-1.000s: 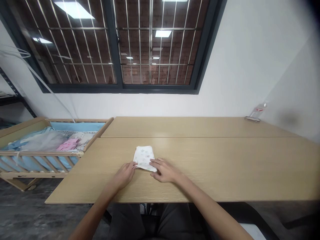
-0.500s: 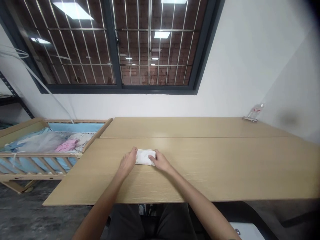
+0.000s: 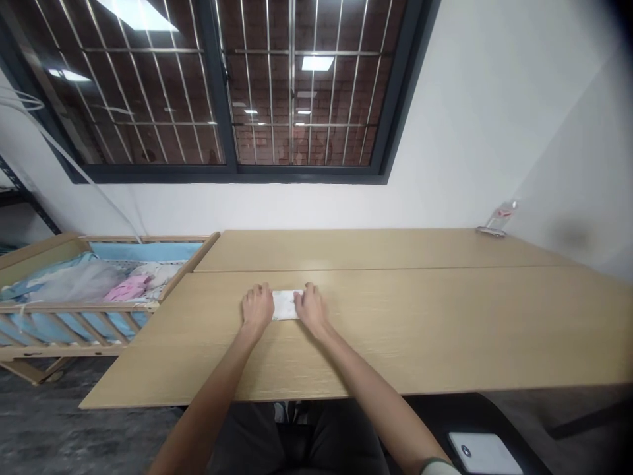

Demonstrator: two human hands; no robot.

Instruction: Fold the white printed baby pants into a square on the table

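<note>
A small folded white cloth (image 3: 285,305) with faint marks lies on the wooden table in front of me. My left hand (image 3: 258,307) grips its left end, the fingers bent and covering that edge. At the opposite end, my right hand (image 3: 311,309) holds the cloth with the thumb over its right side and the fingers curled beyond. Between the two hands only the middle of the cloth shows; both ends are hidden.
The light wooden table (image 3: 420,316) reaches to the wall. A clear plastic bottle (image 3: 503,214) and a flat dark object (image 3: 490,231) are at the far right. A wooden crib (image 3: 84,307) with bedding stands left. A white phone (image 3: 483,452) rests on the dark chair below right.
Both hands have shifted their hold at the cloth's ends, fingers now bent further over them. More of the cloth's right side is covered. The view has moved slightly.
</note>
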